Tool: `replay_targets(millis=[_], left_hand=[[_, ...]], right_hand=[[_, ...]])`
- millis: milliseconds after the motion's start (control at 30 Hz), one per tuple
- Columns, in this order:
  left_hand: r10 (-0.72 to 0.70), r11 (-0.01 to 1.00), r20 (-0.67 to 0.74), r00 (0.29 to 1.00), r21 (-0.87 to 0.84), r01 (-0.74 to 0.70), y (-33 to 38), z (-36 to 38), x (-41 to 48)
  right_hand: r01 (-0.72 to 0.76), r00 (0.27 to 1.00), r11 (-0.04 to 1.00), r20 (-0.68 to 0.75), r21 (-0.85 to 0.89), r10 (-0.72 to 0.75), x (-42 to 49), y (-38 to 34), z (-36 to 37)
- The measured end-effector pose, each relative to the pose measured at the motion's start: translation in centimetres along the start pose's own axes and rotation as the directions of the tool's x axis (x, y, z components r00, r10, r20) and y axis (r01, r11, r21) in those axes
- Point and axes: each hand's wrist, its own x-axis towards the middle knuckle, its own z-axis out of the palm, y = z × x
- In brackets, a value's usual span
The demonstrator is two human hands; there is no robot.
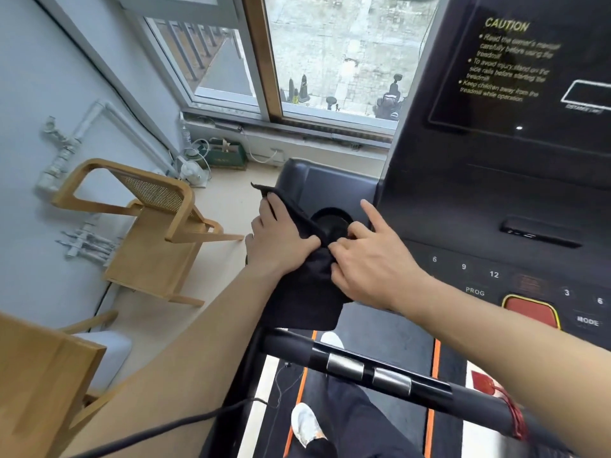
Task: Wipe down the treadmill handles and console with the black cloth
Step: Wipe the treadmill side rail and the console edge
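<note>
The black cloth [305, 292] lies over the left wing of the treadmill console [496, 200], beside a round cup holder [332, 223]. My left hand [281, 239] presses flat on the cloth's upper part and grips a fold. My right hand [370, 259] pinches the cloth at its middle, index finger stretched out toward the console. The cloth's lower end hangs down toward the front handle bar [380, 368], which carries two silver sensor plates. The console's dark screen with yellow caution text sits at upper right.
A wooden chair [158, 223] stands on the floor to the left, a wooden table corner [43, 368] at lower left. The window [330, 54] is ahead. A red stop button [530, 310] and number keys lie right of my hands. My feet stand on the belt below.
</note>
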Motion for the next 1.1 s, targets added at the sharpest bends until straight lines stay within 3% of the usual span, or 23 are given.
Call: replay_targets(millis=[133,300,467,633,767,933,1100], left_hand=[[-0.048,0.996,-0.12,0.992,0.067,0.056,1.8,0.8,0.9],[-0.003,0.997,-0.163,0.987,0.07,0.014,1.4,1.1,1.3],[0.237,0.966,-0.144,0.961,0.144,-0.216,-2.0,1.3,-0.7],[0.39,0.888,-0.13,0.911,0.316,-0.335,-4.7,3.3,-4.5],[0.429,0.85,-0.092,0.898,0.377,-0.368,-4.5,4.2,-5.5],[0.435,0.848,-0.083,0.897,0.373,-0.377,-1.1,2.6,0.0],[0.475,0.833,-0.09,0.875,0.367,-0.414,-1.2,3.1,-1.1]], right_hand=[[-0.068,0.983,0.993,0.164,-0.092,0.082,1.1,-1.1,-0.9],[-0.181,0.977,0.981,0.132,0.073,0.17,2.0,-1.3,0.4],[-0.165,0.986,0.974,0.013,0.153,0.165,0.4,-3.2,0.5],[-0.347,0.929,0.916,-0.062,0.2,0.365,-4.6,-7.3,1.9],[-0.452,0.878,0.861,-0.052,0.232,0.475,-6.2,-9.6,2.5],[-0.554,0.822,0.814,-0.041,0.173,0.568,-0.2,-5.3,2.7],[-0.517,0.845,0.837,-0.044,0.18,0.532,-1.2,-6.4,3.5]])
